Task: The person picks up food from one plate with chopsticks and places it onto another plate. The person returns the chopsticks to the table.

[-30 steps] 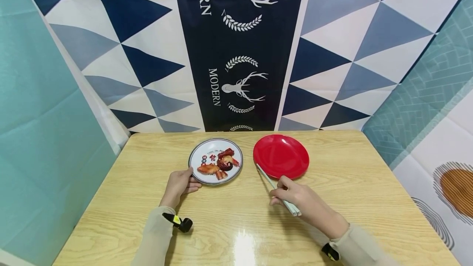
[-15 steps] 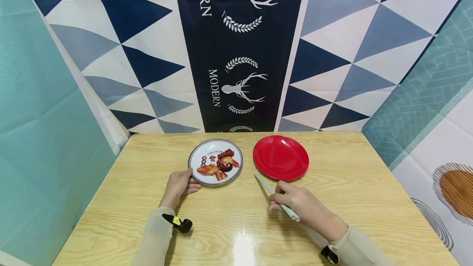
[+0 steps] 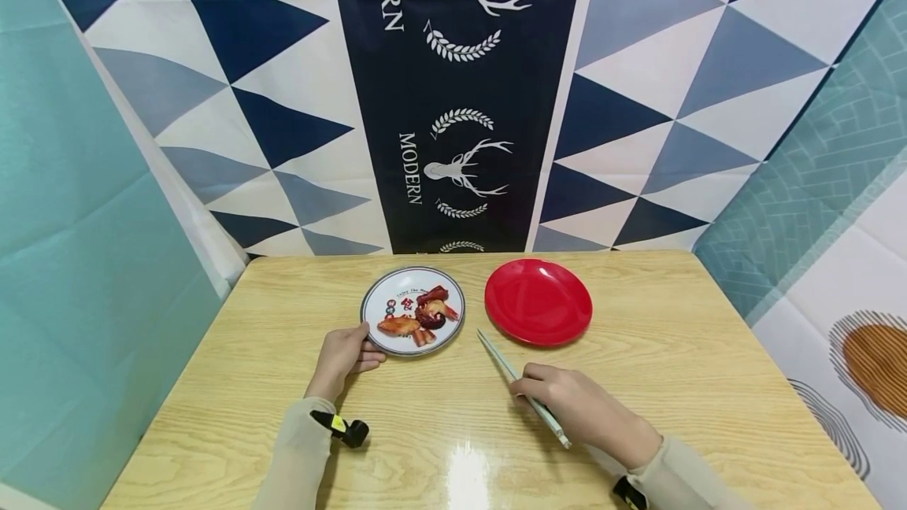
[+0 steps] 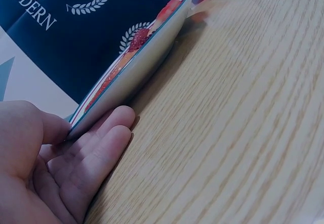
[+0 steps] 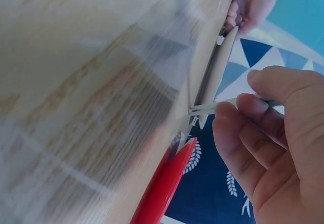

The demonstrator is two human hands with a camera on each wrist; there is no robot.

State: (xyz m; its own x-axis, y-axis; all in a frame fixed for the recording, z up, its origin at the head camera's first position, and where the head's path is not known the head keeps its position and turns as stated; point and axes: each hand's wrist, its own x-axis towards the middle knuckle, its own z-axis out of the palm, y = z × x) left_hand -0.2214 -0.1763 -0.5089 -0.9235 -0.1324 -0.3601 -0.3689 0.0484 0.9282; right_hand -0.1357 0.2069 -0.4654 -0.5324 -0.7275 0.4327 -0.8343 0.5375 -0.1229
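Note:
My left hand (image 3: 347,355) grips the near-left rim of a white plate (image 3: 407,283) with a dark edge. In the left wrist view the thumb (image 4: 53,127) lies at the rim and the fingers (image 4: 109,140) reach under it. Brown and reddish food pieces (image 3: 430,315) show on the plate's right and lower part; whether they are loose or printed, I cannot tell. My right hand (image 3: 577,408) holds pale green chopsticks (image 3: 499,356). Their tips lie close together, between the white plate and a red plate (image 3: 538,301), pointing away and left.
Both plates stand near the back edge of a wooden table (image 3: 425,431). Behind it hangs a patterned cloth (image 3: 475,101), with teal sheeting (image 3: 78,219) at the left side. Black wrist cameras (image 3: 347,427) sit on both sleeves.
The right hand has drawn nearer and slightly left, and the chopstick tips have moved from the red plate's rim into the gap between the plates. The left hand and both plates stay put.

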